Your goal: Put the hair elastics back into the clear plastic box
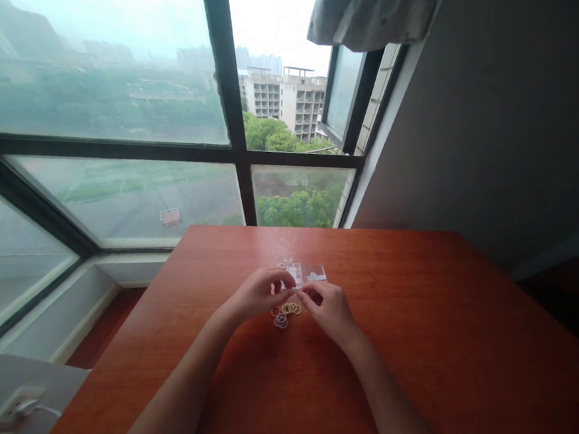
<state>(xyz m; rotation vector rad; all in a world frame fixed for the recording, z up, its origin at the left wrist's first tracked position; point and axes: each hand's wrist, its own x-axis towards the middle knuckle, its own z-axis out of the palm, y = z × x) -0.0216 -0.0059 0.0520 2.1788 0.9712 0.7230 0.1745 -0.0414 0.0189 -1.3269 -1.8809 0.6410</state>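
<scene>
Pinching: left hand (258,293) and right hand (330,307) grip clear bag (308,272) (fingertips pressed together)
Beneath: small rings (286,312) on table (436,322)

My bench (412,320) is reddish-brown wood grain. The small rubber bands (286,312) on it are yellow, pink and pale purple, and the little bag (310,273) is clear.

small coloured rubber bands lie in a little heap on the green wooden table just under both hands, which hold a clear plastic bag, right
Not quite: the table is reddish-brown wood, not green. The head view shows the rest as you say: the small coloured rubber bands lie in a little heap just under the left hand and right hand, which together hold the small clear plastic bag.
</scene>
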